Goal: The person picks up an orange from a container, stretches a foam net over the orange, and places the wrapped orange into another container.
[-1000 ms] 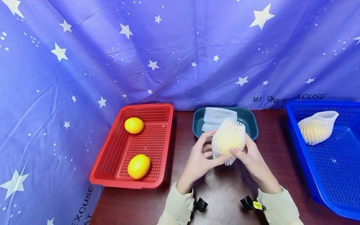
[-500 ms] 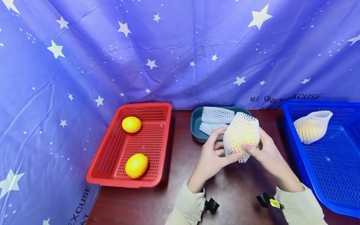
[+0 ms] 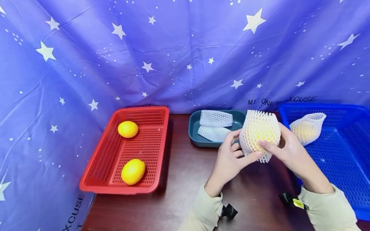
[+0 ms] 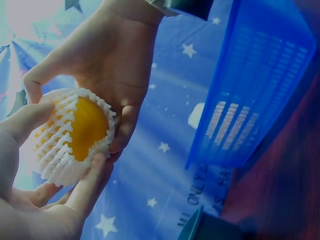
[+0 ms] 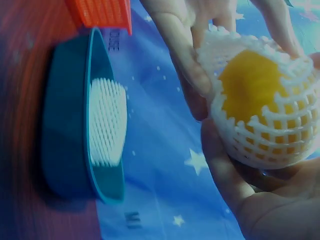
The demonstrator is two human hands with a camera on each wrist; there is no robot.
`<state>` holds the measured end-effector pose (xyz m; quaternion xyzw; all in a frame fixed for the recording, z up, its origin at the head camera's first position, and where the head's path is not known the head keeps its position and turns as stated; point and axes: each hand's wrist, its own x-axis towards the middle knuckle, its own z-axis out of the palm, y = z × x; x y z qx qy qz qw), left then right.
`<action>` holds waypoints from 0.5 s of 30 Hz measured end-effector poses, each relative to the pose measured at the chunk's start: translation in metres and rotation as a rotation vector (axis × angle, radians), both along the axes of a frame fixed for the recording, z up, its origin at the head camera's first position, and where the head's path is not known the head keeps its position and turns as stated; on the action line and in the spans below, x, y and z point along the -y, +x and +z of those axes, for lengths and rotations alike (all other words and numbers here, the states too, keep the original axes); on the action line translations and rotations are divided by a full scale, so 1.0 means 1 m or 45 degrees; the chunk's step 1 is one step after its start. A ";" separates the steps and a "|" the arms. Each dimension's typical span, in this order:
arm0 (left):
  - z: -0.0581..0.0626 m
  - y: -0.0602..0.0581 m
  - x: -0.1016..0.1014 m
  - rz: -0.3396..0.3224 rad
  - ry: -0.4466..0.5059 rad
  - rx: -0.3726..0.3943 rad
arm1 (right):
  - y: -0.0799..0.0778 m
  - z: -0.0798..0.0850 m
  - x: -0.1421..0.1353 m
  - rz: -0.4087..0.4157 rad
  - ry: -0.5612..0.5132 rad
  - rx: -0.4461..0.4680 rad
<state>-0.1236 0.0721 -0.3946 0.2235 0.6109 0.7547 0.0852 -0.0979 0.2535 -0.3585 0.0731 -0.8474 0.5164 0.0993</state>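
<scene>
Before a blue star-printed cloth [image 3: 173, 38], a person's left hand [image 3: 229, 162] and right hand [image 3: 293, 152], fingers half-curled, grip a round yellow fruit [image 4: 91, 130] in a white foam net [image 3: 249, 136] above a dark red-brown counter [image 3: 179, 195], right of a dark-green plastic tray [image 3: 238, 119]. Left of the tray stands a red plastic basket [image 3: 162, 146]; right, a blue plastic basket [image 3: 336, 166].

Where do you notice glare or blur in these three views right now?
Head view: bright and fairly crisp, soft sheen on the table; left wrist view: washed out at upper left, hazy overall; right wrist view: dimmer, with the netted fruit clearer than the soft-looking red basket.
</scene>
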 end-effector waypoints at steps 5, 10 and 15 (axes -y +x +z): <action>-0.004 0.004 -0.012 -0.018 0.024 -0.017 | 0.004 -0.002 -0.014 -0.020 0.055 0.034; -0.005 0.006 -0.026 -0.032 0.072 -0.065 | 0.009 -0.002 -0.030 -0.054 0.088 0.005; -0.006 0.008 -0.036 -0.065 0.047 -0.038 | 0.014 -0.002 -0.043 -0.091 0.113 -0.028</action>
